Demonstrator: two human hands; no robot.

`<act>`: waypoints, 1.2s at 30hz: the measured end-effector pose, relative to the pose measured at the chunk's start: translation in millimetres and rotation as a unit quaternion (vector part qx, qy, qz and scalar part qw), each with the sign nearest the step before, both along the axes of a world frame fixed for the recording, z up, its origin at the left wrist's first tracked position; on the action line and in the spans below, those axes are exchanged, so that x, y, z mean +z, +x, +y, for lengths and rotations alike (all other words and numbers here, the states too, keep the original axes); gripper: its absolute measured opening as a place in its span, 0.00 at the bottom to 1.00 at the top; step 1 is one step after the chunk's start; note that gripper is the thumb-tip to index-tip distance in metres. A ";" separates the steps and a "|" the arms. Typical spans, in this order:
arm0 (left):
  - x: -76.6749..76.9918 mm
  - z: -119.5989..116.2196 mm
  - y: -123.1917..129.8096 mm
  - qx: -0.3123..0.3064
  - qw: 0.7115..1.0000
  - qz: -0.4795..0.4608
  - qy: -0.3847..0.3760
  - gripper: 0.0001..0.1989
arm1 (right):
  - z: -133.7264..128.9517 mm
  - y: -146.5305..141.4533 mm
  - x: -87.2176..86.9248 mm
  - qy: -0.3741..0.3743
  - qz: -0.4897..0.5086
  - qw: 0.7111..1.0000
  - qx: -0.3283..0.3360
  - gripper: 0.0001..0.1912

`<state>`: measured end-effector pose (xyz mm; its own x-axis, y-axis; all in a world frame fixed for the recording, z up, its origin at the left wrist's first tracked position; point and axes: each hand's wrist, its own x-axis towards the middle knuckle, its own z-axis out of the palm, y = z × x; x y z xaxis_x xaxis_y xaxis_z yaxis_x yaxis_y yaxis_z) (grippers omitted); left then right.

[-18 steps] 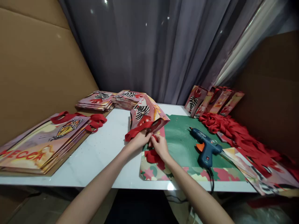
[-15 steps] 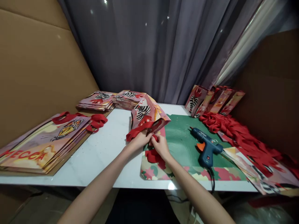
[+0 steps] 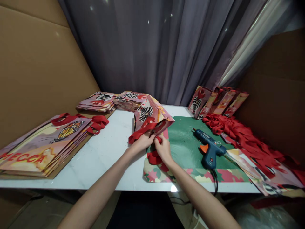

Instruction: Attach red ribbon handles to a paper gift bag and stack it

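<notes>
Bag (image 3: 154,109) tilted at the left edge of the mat (image 3: 184,143) on the desk (image 3: 102,156) | my left hand (image 3: 143,142) clamped on its rim | my right hand (image 3: 163,149) pinching the strap (image 3: 155,158) | glue gun (image 3: 209,149) rightward on the mat | I judge uneven pulling could crease the rim or twist the strap.

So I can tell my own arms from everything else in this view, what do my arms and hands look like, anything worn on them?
Your left hand and right hand are bare, without gloves. Both forearms are uncovered, with no sleeves, watch or bracelet visible.
</notes>
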<state>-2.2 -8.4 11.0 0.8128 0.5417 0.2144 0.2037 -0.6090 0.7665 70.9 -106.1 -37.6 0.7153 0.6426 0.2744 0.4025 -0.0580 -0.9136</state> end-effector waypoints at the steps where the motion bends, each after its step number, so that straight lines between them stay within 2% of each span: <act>1: 0.5 -0.7 0.2 0.000 1.000 -0.001 0.002 0.18 | -0.1 -1.1 1.0 0.003 0.008 1.000 -0.003 0.09; 6: 0.1 -0.9 -0.2 0.000 1.000 0.001 0.010 0.19 | 0.4 -2.6 1.8 0.015 0.018 1.000 -0.019 0.08; 12: -3.6 2.8 -1.5 0.007 0.999 0.031 0.003 0.19 | 2.3 6.3 -7.6 0.008 -0.037 0.999 0.029 0.09; 17: -8.2 3.1 1.7 0.001 0.999 0.036 -0.003 0.18 | 3.6 10.4 -11.9 -0.002 0.025 0.997 0.074 0.09; 20: -11.3 4.3 3.3 -0.001 0.999 0.033 -0.007 0.18 | 3.2 10.4 -10.0 -0.008 0.046 0.996 0.078 0.09; 26: -10.6 11.5 2.9 0.008 1.000 0.016 -0.016 0.17 | -6.6 8.9 3.6 -0.029 -0.003 0.994 0.110 0.13; 31: -7.7 16.8 2.1 0.027 0.999 -0.005 -0.029 0.20 | -41.0 -0.2 18.6 -0.056 0.077 0.981 0.171 0.17; 36: -4.2 17.4 -0.1 0.041 0.998 -0.019 -0.044 0.21 | -110.0 -18.4 27.7 -0.076 0.138 0.971 0.181 0.24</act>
